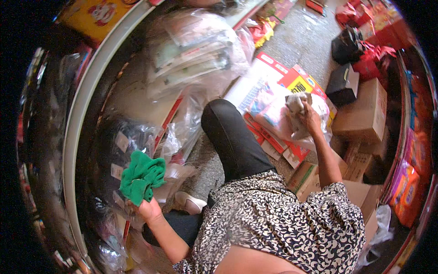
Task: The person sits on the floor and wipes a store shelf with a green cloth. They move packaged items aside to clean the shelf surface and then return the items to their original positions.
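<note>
My left hand (150,209) grips a bunched green cloth (143,176), held up beside the lower shelf. Just past it, dark plastic-wrapped packs with pale tags (122,141) rest on that shelf. Over on the right, my right hand (310,118) grips a small grey-white bundle (295,103); I cannot tell exactly what it is. Beneath that hand lies a clear plastic bag (273,114) with pinkish, soft-looking contents. The bag rests on a flattened red and white printed carton (251,77).
Clear-bagged packs (195,58) crowd the shelf, which has a red front strip (170,118). Brown cardboard boxes (361,109), a black box (342,84) and red bags (371,63) line the right side. Orange and purple packets (405,185) fill the right shelf. Speckled floor (301,41) shows ahead.
</note>
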Available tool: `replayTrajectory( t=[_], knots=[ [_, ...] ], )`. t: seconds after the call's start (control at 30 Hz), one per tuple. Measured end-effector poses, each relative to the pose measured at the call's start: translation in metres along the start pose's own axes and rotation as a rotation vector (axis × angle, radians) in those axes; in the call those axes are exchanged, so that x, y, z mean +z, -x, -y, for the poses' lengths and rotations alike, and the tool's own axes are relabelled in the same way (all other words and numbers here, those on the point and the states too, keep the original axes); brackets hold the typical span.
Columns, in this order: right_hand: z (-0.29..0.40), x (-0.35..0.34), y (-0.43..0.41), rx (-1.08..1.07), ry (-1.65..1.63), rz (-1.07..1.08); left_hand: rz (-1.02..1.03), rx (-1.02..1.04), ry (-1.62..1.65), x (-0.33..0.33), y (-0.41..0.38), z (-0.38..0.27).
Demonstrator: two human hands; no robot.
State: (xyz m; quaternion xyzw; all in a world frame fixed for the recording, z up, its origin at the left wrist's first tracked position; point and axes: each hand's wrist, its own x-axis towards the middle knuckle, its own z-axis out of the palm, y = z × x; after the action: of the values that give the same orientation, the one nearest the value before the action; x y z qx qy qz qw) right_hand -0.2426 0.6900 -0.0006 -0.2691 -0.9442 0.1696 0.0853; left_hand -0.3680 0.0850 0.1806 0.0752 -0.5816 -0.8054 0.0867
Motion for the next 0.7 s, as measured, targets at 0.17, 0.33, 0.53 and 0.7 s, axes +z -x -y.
replayTrajectory(
  t=[0.17,0.33,0.53,0.7],
  knots=[
    [0.031,0.036,0.001,0.062,0.067,0.269,-0.056,0.023,-0.024,-0.020,0.009,0.004],
    [0.049,0.053,-0.031,0.002,0.063,0.208,0.010,0.027,-0.020,0.002,0.022,-0.006],
    [0.226,-0.027,-0.178,0.111,-0.858,0.181,-0.083,0.014,-0.071,-0.008,0.030,0.005],
    [0.305,-0.010,-0.251,0.222,-0.635,0.149,-0.049,0.009,0.002,0.020,0.029,0.002]
  ],
)
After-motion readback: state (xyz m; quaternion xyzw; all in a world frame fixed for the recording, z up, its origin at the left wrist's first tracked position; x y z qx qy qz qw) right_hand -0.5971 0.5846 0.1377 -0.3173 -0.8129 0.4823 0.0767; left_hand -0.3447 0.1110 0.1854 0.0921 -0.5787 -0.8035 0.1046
